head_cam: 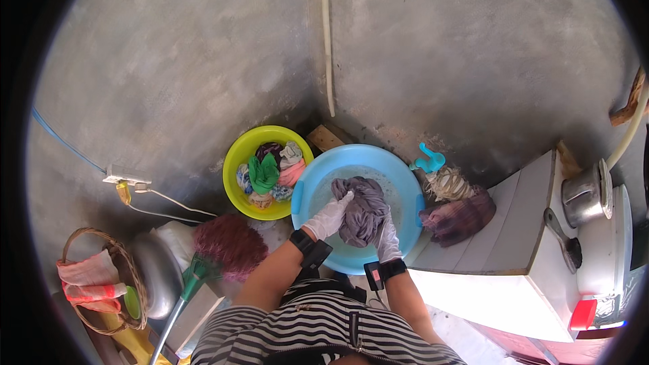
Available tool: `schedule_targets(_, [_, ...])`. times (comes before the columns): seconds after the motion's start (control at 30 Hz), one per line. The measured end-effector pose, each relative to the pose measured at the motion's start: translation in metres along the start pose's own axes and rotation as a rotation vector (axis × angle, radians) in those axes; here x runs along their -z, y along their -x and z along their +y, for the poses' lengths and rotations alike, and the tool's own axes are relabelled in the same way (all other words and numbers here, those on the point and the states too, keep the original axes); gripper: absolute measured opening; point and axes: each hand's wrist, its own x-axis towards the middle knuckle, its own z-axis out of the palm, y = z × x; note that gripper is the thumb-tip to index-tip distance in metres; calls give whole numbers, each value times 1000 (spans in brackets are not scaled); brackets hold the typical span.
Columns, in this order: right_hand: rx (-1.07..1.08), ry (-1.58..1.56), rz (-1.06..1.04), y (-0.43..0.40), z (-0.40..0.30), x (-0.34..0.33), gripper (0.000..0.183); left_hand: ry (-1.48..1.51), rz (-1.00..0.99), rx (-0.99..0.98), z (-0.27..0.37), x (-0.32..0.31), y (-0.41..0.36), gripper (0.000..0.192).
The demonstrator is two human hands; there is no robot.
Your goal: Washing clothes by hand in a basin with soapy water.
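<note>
Over a light-blue plastic basin [309,172] of soapy water, a bunched wet grey cloth [361,208] is gripped between both hands. My left hand [329,217], in a white glove, holds its left side with the thumb on top. On the opposite side my right hand [388,243], gloved too, grips the lower right edge; its fingers are partly hidden by the cloth. To the left of this basin stands a yellow-green basin [234,197] with several crumpled clothes in it, a green one [263,174] on top.
A turquoise tap [430,158] is close to the blue basin's right rim, near a plaid cloth bundle [459,217]. A white-tiled counter [499,223] carries a brush [564,241] and metal pot [585,195]. At left are a mop [230,246], wicker basket [142,284] and power strip [127,174].
</note>
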Motion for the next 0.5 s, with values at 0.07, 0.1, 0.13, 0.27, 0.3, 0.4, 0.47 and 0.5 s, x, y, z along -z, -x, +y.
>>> schedule_targets(0.07, [-57, 52, 95, 6, 7, 4, 61, 403, 41, -72, 1, 7, 7, 34])
schedule_targets(0.1, [-47, 51, 23, 2, 4, 14, 60, 874, -6, 145, 5, 7, 1, 33])
schedule_targets(0.13, [-37, 57, 25, 1, 4, 24, 60, 1338, -61, 375, 10, 6, -3, 33])
schedule_targets(0.27, [611, 1047, -47, -4, 0, -2, 41, 1262, -291, 398, 17, -3, -5, 40])
schedule_targets(0.3, [642, 1453, -53, 3, -6, -67, 36, 1291, -274, 347, -8, 7, 2, 41])
schedule_targets(0.4, [711, 1988, -23, 19, -21, -145, 26, 1201, -264, 439, 11, 15, 11, 42])
schedule_targets(0.47, [466, 2088, 27, 19, -14, -150, 38, 1302, -356, 342, 5, 15, 7, 42])
schedule_targets(0.5, [435, 2107, 46, 16, -10, -144, 38, 1318, -391, 343, 18, 20, 7, 41])
